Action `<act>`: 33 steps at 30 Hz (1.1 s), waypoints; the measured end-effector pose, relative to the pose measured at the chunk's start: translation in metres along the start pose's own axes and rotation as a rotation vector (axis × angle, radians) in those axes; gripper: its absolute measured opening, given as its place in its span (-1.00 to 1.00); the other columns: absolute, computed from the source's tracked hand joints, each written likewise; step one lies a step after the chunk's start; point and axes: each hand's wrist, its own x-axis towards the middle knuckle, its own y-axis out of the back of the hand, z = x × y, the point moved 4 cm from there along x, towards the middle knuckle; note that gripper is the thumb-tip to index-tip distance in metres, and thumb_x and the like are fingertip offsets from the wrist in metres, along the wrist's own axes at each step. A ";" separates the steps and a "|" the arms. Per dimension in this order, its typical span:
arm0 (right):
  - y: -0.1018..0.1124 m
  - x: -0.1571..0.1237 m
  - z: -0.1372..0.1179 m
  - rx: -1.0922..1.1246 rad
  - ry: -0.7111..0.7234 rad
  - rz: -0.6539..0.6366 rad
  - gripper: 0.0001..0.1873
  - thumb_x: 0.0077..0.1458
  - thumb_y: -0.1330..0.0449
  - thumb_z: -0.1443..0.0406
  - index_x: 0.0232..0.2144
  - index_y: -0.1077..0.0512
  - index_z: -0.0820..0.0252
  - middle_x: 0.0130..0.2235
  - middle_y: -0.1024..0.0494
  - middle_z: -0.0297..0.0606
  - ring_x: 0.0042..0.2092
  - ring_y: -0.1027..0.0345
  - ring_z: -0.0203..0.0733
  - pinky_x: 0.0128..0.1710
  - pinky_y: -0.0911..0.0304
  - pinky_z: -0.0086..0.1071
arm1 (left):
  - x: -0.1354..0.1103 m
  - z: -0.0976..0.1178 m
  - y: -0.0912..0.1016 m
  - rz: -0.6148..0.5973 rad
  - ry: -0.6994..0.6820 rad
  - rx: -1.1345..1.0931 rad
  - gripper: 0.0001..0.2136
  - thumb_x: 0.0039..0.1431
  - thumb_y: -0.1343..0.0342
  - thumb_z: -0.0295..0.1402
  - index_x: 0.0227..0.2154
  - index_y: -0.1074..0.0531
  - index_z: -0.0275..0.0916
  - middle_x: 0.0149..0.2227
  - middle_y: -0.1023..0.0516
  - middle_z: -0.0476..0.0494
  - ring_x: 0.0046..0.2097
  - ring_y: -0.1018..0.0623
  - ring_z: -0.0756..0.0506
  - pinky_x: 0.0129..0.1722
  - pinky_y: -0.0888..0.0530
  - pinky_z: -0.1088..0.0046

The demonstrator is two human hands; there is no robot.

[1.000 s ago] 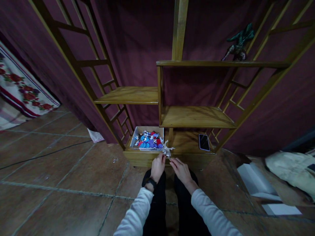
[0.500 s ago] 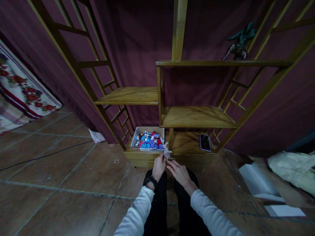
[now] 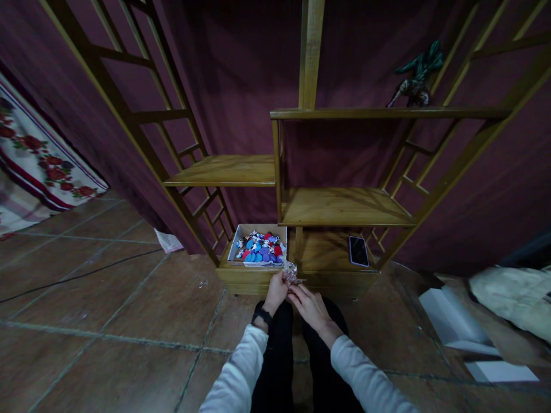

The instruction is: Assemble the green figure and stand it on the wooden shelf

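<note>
My left hand (image 3: 276,289) and my right hand (image 3: 307,303) meet in front of the shelf's low edge. Between them is a crinkled clear plastic wrapper (image 3: 290,272), pinched by the fingers of both; whatever is inside it is too small to make out. Just beyond, on the bottom board, stands an open white cardboard box (image 3: 236,244) filled with small colourful figures (image 3: 261,248) in blue, purple, red and white. The wrapper overlaps the box's near right corner in view. A dark watch sits on my left wrist.
A wooden display shelf (image 3: 344,205) rises ahead, with a phone (image 3: 359,251) on its bottom board and a green figurine (image 3: 417,74) on an upper board. White cardboard pieces (image 3: 456,321) and a pale bag (image 3: 512,295) lie at right. A cable (image 3: 81,275) crosses the floor at left.
The wrapper has shifted slightly down and looks more bunched between my fingers. My right hand has moved a little left and down. The box and phone stay put.
</note>
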 end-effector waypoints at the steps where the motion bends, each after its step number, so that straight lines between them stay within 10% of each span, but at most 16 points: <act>1: 0.001 0.000 -0.001 0.006 -0.001 0.008 -0.68 0.24 0.08 0.18 -0.03 -0.34 0.04 -0.07 -0.50 -0.26 -0.20 -0.45 -0.17 -0.26 -0.30 -0.39 | 0.001 0.000 0.000 -0.004 0.015 -0.046 -0.88 -0.14 -0.08 -0.52 -0.46 -0.46 -0.33 -0.43 -0.56 -0.10 -0.37 -0.50 -0.03 -0.29 -0.42 0.46; 19: 0.032 0.010 -0.001 0.157 -0.114 0.229 -0.66 0.26 0.14 0.20 -0.12 -0.39 0.07 -0.20 -0.52 -0.23 -0.23 -0.45 -0.19 -0.27 -0.30 -0.42 | -0.025 0.032 0.023 0.317 -0.015 -0.128 -0.76 -0.02 -0.14 -0.24 -0.37 -0.48 -0.32 -0.39 -0.58 -0.15 -0.35 -0.54 -0.08 -0.29 -0.48 0.41; 33: 0.049 0.027 -0.006 0.626 -0.182 0.426 -0.65 0.20 0.07 0.14 -0.16 -0.42 0.15 -0.22 -0.54 -0.16 -0.37 -0.43 -0.21 -0.35 -0.39 -0.36 | -0.073 0.128 0.037 0.419 -0.401 0.661 -0.74 0.22 0.07 -0.30 -0.09 -0.41 -0.18 -0.20 -0.54 -0.17 -0.22 -0.54 -0.09 -0.21 -0.44 0.42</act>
